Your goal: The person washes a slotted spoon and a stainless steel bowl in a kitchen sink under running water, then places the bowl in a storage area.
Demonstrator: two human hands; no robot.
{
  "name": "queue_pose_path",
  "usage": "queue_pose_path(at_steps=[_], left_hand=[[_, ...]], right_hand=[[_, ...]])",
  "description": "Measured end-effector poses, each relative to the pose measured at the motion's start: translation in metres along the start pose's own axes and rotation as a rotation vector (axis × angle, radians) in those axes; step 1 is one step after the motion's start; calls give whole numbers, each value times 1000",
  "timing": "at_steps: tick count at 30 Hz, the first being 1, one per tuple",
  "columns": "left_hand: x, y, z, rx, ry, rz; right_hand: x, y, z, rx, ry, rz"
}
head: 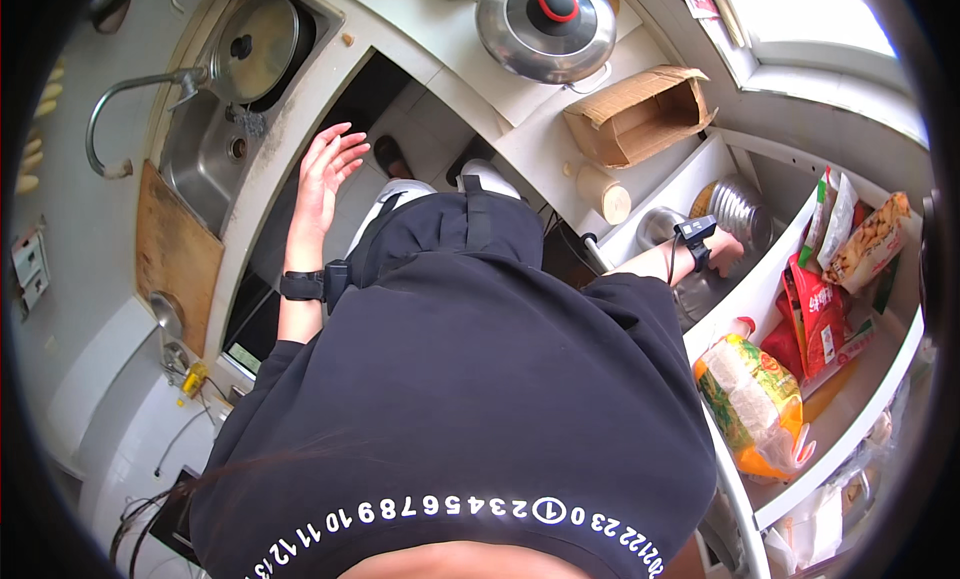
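My left hand [324, 175] hangs in front of the sink side of the counter, palm turned inward. Its fingers are spread a little and nothing is in them. On the other side, my right hand [724, 252] reaches down into a pulled-out white drawer [709, 337]. Around it are a ribbed stainless steel bowl [741, 213], a smaller round metal vessel [660, 228] and another shiny metal piece [701, 298] below the wrist. The right fingertips are blurred among this metalware, so whether they grip anything does not show. Both wrists wear black strapped devices.
A divider separates the metalware from food packets [814, 316] and a yellow-green bag [750, 406]. An open cardboard box [637, 118], a wooden cylinder [604, 195] and a lidded steel pot [546, 31] stand on the counter. A lidded pan [255, 48] sits in the sink [202, 166].
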State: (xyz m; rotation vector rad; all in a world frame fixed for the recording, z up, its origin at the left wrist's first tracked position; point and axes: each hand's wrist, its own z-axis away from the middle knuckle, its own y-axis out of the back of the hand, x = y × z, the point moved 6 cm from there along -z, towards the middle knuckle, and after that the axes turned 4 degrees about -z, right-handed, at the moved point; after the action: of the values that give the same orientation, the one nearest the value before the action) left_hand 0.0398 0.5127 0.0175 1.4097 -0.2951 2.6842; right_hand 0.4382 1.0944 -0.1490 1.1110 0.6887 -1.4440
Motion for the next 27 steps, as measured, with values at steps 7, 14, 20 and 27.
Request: queue_pose_path(at_steps=[7,14,20,27], left_hand=[[-13,63,26,-2,-10,15],[-30,196,77,71,12,-1],[-50,322,118,245,-57,64],[-103,417,173,451,-107,198]], right_hand=[[-12,-17,33,-43,154,348],[2,-43,109,-113,347,633],[15,-119,213,-283,571,633],[-34,-271,386,-734,944,388]])
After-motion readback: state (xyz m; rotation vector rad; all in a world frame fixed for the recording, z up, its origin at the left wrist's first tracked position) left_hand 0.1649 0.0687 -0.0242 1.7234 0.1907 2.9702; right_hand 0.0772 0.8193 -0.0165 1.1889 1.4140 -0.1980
